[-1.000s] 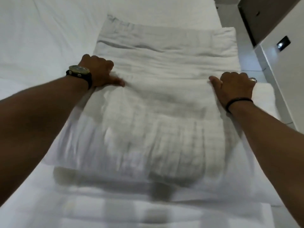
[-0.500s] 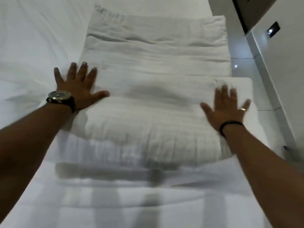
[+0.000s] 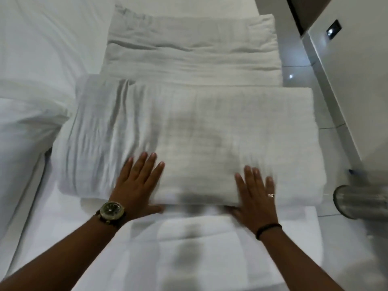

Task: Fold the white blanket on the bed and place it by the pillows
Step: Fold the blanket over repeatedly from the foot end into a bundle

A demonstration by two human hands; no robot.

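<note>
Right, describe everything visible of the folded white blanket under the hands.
The folded white quilted blanket lies flat as a thick, broad rectangle on the white bed. Its cloth looks soft, with faint stitched lines and creases on its left part. Its far edge meets another folded white cover. The left hand and right hand lie flat, fingers straight, on its near edge.

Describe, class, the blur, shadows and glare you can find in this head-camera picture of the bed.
Head view: the right hand is smeared by motion blur, the left hand is sharper; a soft grey shadow falls across the folded blanket and the sheet below it; small bright glints show on the floor; wide-angle distortion bows the bed's edges.
</note>
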